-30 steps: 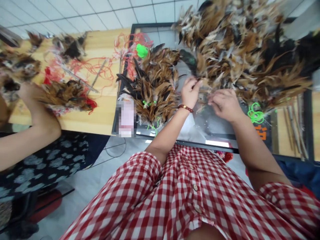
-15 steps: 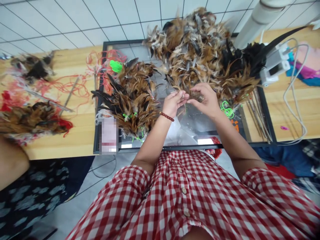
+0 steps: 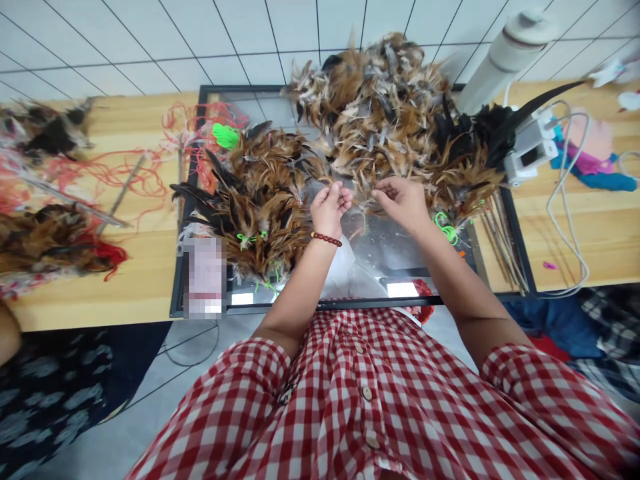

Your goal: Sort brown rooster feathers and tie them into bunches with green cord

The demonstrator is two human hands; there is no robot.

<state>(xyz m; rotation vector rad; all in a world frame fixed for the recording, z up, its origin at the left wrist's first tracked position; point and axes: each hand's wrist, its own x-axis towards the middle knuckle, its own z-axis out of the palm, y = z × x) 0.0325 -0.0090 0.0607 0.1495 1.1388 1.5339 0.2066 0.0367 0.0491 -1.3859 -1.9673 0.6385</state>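
Over a dark-framed glass panel (image 3: 380, 257), my left hand (image 3: 331, 205) is closed in a pinch, thumb against the curled fingers. Brown feathers show right behind its fingertips; whether one is in the pinch is unclear. My right hand (image 3: 404, 200) sits a short gap to the right, thumb and forefinger pressed together on something too small to make out. Beyond both hands spreads a big heap of loose brown and grey feathers (image 3: 380, 113). Left of my left hand lie feather bunches (image 3: 270, 200), several tied with bright green string (image 3: 250, 238).
Green string (image 3: 447, 228) and thin sticks (image 3: 505, 243) lie on the right. A white bottle (image 3: 500, 63), a charger (image 3: 533, 147) with a cable and black feathers (image 3: 480, 130) stand behind. On the left are pink string (image 3: 125, 170), more feathers (image 3: 43, 237) and another person's arm (image 3: 7, 333).
My hands have drawn apart: the left has moved left, away from the right. The right fingers, spread before, have closed to a pinch. The whole view has shifted slightly.
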